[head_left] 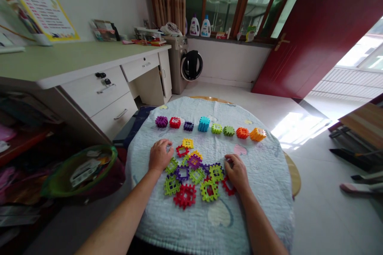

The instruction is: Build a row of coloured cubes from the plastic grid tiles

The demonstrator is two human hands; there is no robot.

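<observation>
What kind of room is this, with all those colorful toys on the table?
It looks like a room in somebody's home: there's a washing machine, a desk and plastic toy pieces on a cloth-covered table.

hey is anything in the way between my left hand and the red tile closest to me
Yes. Between your left hand and that red tile lie a nearer green tile, then a purple tile and a second green tile.
</observation>
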